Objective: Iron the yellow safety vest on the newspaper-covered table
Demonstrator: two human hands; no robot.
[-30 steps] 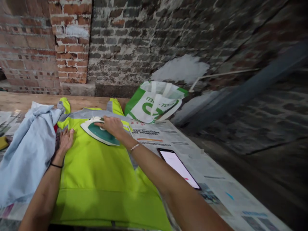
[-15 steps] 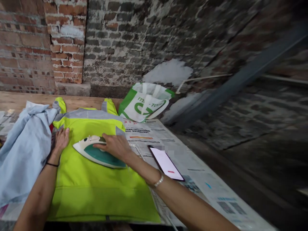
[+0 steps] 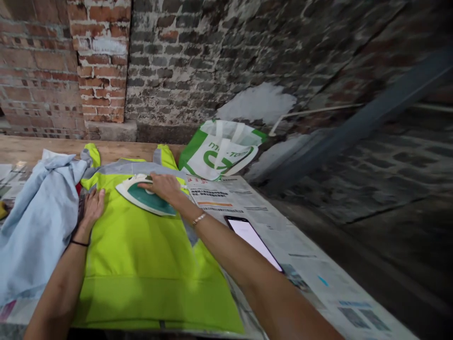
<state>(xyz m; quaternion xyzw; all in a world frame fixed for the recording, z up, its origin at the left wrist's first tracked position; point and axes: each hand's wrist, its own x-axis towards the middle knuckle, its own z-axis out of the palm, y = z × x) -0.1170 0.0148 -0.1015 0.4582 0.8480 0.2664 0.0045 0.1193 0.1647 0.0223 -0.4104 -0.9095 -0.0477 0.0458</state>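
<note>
A bright yellow-green sweatshirt (image 3: 141,250) with grey panels lies spread flat on the table. My right hand (image 3: 165,188) is wrapped round the handle of a white and green clothes iron (image 3: 148,197), which rests on the upper part of the sweatshirt with its tip pointing left. At the garment's left edge, my left hand (image 3: 92,207) lies flat with its fingers stretched out, pressing on the fabric. Beside that hand is a crumpled light blue cloth garment (image 3: 42,222).
Newspaper sheets (image 3: 300,264) cover the table's right side, with a lit smartphone (image 3: 255,242) on them. A white and green bag (image 3: 222,150) stands behind the sweatshirt, near the brick wall (image 3: 177,71). A grey slanted beam (image 3: 371,118) crosses the right side.
The iron has moved away from me, up the sweatshirt towards the grey panel, with my right hand still round it. My left hand stays at the garment's edge. The view has shifted slightly.
</note>
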